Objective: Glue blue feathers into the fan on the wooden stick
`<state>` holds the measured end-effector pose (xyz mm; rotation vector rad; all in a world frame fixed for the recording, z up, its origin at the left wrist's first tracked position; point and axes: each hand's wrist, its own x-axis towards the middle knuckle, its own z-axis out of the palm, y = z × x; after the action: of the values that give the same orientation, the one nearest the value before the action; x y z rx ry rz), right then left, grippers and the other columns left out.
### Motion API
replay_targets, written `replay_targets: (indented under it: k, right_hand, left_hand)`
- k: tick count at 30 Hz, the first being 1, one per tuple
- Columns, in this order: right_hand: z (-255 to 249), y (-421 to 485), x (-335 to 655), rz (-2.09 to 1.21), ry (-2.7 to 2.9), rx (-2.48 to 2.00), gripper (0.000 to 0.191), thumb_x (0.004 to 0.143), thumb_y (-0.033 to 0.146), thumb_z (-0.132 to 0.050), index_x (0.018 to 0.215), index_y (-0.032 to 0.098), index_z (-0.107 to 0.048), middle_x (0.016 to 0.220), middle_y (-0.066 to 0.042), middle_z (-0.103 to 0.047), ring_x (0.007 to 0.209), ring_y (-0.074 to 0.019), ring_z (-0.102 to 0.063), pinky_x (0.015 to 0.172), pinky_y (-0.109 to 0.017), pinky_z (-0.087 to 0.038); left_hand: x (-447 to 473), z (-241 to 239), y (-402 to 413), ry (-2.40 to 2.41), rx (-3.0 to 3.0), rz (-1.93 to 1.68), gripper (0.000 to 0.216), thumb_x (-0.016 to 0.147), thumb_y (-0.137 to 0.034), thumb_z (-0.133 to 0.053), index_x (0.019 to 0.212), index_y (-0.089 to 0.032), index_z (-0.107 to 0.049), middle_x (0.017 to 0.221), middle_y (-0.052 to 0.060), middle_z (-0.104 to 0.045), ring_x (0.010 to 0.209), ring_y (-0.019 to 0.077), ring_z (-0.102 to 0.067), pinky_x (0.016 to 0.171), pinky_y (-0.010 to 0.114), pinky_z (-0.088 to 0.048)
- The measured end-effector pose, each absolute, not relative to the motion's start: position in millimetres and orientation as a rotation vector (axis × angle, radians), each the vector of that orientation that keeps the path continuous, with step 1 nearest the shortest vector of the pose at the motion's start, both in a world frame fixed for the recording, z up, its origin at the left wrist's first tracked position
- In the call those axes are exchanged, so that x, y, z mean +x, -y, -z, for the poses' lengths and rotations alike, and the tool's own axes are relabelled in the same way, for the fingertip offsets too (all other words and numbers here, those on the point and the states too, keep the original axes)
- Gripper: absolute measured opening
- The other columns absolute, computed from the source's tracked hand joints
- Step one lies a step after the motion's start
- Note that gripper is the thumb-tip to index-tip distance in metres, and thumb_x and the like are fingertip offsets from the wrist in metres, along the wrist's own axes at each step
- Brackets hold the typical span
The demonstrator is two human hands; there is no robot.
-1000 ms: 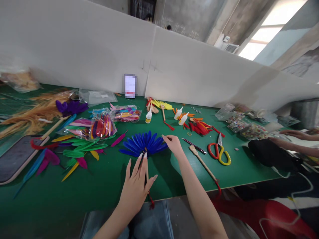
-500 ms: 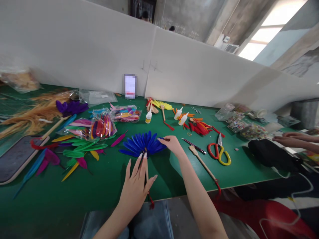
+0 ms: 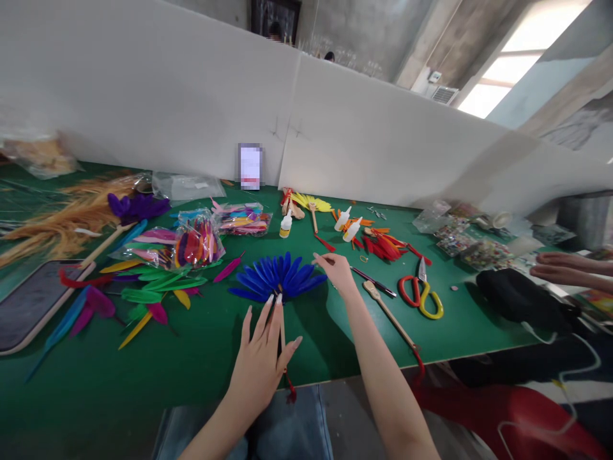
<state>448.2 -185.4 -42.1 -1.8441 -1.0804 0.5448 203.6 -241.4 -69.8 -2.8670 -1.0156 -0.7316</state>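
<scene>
A fan of blue feathers (image 3: 282, 275) lies spread on the green table, its thin wooden handle (image 3: 282, 332) pointing toward me with a red tassel (image 3: 291, 391) at the end. My left hand (image 3: 261, 348) lies flat with its fingers spread, two fingertips pressing on the base of the feathers where they meet the handle. Just right of the fan's outermost feathers, my right hand (image 3: 335, 271) hovers with thumb and fingers stretched out; I see nothing held in it.
To the left lie loose coloured feathers (image 3: 158, 281), bagged feathers (image 3: 191, 239) and a phone (image 3: 38, 306). Glue bottles (image 3: 286, 225) and a yellow fan (image 3: 311, 202) are behind. Scissors (image 3: 422, 291), a pen (image 3: 373, 282) and a wooden stick (image 3: 390, 313) lie right; another person's hands (image 3: 560, 268) are far right.
My right hand has let go of the right-hand blue feather tips and moved slightly up and right. My left hand has stayed in place. The other person's hands shifted a little.
</scene>
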Motion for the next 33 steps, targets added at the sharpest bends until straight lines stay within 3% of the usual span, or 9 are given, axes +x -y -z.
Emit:
replay_targets:
  k: [5,11,17,24,33]
  right_hand:
    - [43,187,450,-0.500,1.005,-1.797,0.046,0.080,0.061,-0.049,0.062,0.020,-0.064,0.070,-0.006,-0.072,0.062,-0.0202,-0.067,0.063,-0.029,-0.050]
    - [35,204,445,-0.339,0.932,-1.778,0.050,0.085,0.063,-0.041,0.071,0.020,-0.061,0.074,-0.008,-0.071,0.062,-0.0194,-0.066,0.063,-0.029,-0.051]
    - [35,232,435,-0.185,0.916,-1.777,0.042,0.079,0.059,-0.055,0.081,0.018,-0.062,0.076,-0.008,-0.069,0.063,-0.0189,-0.063,0.055,-0.027,-0.049]
    - [46,246,424,-0.583,0.917,-1.739,0.044,0.077,0.060,-0.057,0.067,0.017,-0.061,0.048,0.000,-0.058,0.039,-0.0128,-0.054,0.041,-0.023,-0.045]
    - [46,229,422,-0.625,0.981,-1.709,0.043,0.074,0.061,-0.058,0.062,0.019,-0.057,0.047,0.001,-0.057,0.038,-0.0131,-0.055,0.039,-0.023,-0.045]
  left_hand:
    - [204,69,241,1.026,-2.865,0.732,0.068,0.096,-0.039,-0.036,0.149,-0.012,-0.002,0.148,0.013,-0.035,0.138,0.0271,-0.029,0.111,0.051,-0.024]
    - [204,67,242,1.042,-2.865,0.745,0.069,0.096,-0.040,-0.035,0.149,-0.011,-0.001,0.147,0.013,-0.036,0.137,0.0271,-0.030,0.110,0.051,-0.025]
    - [204,68,241,1.064,-2.880,0.756,0.070,0.096,-0.041,-0.036,0.149,-0.012,-0.001,0.147,0.013,-0.037,0.137,0.0262,-0.031,0.111,0.050,-0.024]
    - [204,68,241,1.051,-2.890,0.778,0.069,0.096,-0.042,-0.034,0.149,-0.013,0.001,0.146,0.014,-0.038,0.137,0.0266,-0.031,0.110,0.051,-0.025]
    - [204,69,241,1.058,-2.911,0.761,0.070,0.096,-0.042,-0.035,0.149,-0.014,0.001,0.148,0.013,-0.035,0.137,0.0265,-0.029,0.111,0.051,-0.024]
